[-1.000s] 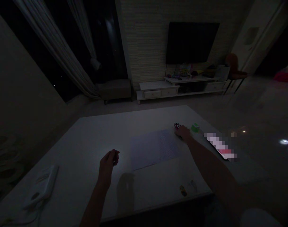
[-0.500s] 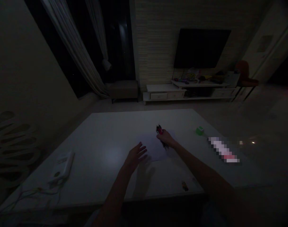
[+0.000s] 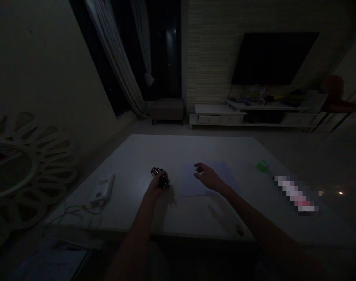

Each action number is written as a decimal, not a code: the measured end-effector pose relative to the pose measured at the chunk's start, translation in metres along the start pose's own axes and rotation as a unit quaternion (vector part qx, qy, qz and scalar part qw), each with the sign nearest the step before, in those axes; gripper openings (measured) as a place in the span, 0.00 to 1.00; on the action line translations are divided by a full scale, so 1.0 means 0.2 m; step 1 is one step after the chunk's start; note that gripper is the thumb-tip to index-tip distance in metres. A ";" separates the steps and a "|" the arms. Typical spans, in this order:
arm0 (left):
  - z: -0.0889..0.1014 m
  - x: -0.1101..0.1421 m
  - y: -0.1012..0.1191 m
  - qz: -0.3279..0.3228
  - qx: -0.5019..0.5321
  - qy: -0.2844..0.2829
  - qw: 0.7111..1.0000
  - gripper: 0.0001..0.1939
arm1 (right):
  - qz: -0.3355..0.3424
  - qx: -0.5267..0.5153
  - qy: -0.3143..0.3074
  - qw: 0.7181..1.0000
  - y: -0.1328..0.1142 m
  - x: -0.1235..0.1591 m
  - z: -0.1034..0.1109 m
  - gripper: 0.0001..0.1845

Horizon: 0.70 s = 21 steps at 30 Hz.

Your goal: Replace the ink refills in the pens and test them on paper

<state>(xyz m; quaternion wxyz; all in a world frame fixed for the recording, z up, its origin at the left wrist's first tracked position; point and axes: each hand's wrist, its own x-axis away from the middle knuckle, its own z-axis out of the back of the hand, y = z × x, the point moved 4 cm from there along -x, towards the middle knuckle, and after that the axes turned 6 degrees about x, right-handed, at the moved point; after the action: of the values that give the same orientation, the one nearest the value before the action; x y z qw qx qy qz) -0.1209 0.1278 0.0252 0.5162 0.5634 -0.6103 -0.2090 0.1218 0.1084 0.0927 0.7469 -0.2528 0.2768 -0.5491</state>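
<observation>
My left hand (image 3: 156,184) is closed around a bundle of dark, slender pens (image 3: 163,180) with pale glints, held over the white table (image 3: 131,156). Dim light hides their finer detail. To the right, my right hand (image 3: 207,178) hovers with bent, parted fingers and nothing in it. Beneath it lie pale sheets of paper (image 3: 192,185), partly covered by the hand and forearm.
A white power strip (image 3: 103,189) with cables (image 3: 71,210) sits at the left. Toward the right are a green sharpener-like block (image 3: 263,166) and a pixelated long item (image 3: 294,193). A small dark object (image 3: 239,230) lies near the front edge.
The pen bundle has passed from my right hand to my left and moved leftward. My right hand has opened over the paper. The view has turned left.
</observation>
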 end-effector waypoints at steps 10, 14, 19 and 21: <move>0.45 -0.06 0.37 -0.187 -0.349 0.219 0.892 0.22 | -0.152 0.321 -0.040 0.934 0.82 0.46 0.05 0.35; 0.38 -0.06 0.33 -0.236 -0.607 0.234 0.722 0.31 | -0.148 0.342 -0.060 0.926 0.79 0.42 0.00 0.35; 0.34 -0.08 0.29 -0.222 -0.697 0.266 0.627 0.43 | -0.137 0.356 -0.059 0.923 0.74 0.40 0.00 0.33; 0.35 -0.09 0.28 -0.208 -0.699 0.250 0.637 0.46 | -0.131 0.360 -0.054 0.922 0.74 0.40 0.00 0.34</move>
<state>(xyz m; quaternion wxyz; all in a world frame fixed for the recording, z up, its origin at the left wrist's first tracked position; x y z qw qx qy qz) -0.2104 0.1360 0.0383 0.8316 0.1773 0.0032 -0.5263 0.2425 0.0707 -0.0193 0.7226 -0.0296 -0.0158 -0.6904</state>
